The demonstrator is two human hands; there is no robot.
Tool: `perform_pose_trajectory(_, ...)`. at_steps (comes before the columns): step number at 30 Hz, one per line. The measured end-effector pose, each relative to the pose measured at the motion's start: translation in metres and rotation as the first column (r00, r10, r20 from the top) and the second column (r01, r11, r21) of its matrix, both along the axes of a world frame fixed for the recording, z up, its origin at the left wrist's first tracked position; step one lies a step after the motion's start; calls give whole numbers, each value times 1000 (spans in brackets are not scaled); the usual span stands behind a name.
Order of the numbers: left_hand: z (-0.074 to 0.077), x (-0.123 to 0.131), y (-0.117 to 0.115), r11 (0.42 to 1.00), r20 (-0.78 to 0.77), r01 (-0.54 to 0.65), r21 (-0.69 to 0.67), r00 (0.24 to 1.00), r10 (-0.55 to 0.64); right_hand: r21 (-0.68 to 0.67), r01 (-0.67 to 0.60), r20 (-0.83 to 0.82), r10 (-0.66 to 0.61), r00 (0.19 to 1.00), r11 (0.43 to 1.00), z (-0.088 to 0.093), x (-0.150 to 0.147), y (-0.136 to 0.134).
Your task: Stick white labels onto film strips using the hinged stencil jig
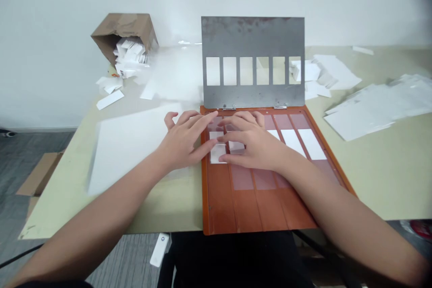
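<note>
Pale green tabletop (381, 180) carries an orange hinged tray (222, 202), with a steel plate (253, 40) standing up behind it. Over the tray, the left hand (184, 141) and right hand (251, 144) lie spread, fingers uncurled and released, touching white paper slips (218, 154).

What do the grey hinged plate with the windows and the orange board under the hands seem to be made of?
The grey plate looks like bare sheet steel: dull, scuffed, rust-brown stains along its top. The orange board has a smooth satin finish, perhaps painted metal, though plastic is possible.
</note>
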State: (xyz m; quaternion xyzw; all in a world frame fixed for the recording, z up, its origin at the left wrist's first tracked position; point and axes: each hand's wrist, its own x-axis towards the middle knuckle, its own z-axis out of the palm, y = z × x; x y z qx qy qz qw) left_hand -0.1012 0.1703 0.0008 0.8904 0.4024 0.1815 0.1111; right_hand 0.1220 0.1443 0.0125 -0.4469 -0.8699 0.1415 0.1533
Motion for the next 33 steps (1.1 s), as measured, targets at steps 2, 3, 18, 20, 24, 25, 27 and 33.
perform_pose_trajectory(2,2,-2,1,998,-14,62,-31,998,-63,-3,8,-16,-8,1000,1000,-1,0,0)
perform_pose_trajectory(3,3,-3,1,995,-30,90,-43,995,-91,-3,14,-23,-14,1000,1000,-1,0,0)
perform_pose_trajectory(18,2,-2,0,991,-58,97,-90,993,-102,36,34,-8,-34,999,999,-6,0,1)
perform_pose_trajectory(20,2,-1,0,991,-54,87,-97,994,-93,47,34,-1,-34,999,998,-6,0,1)
perform_pose_trajectory(24,2,-1,0,990,-58,80,-116,995,-87,81,32,28,-34,999,996,-7,-1,1)
perform_pose_trajectory(25,2,-1,0,990,-61,79,-119,994,-87,94,34,29,-37,999,995,-7,-1,1)
perform_pose_trajectory(27,2,-1,0,989,-65,81,-121,994,-90,127,49,18,-52,999,991,-8,-3,1)
perform_pose_trajectory(33,6,0,-1,986,-93,73,-151,992,-88,194,84,7,-88,996,977,-10,-6,3)
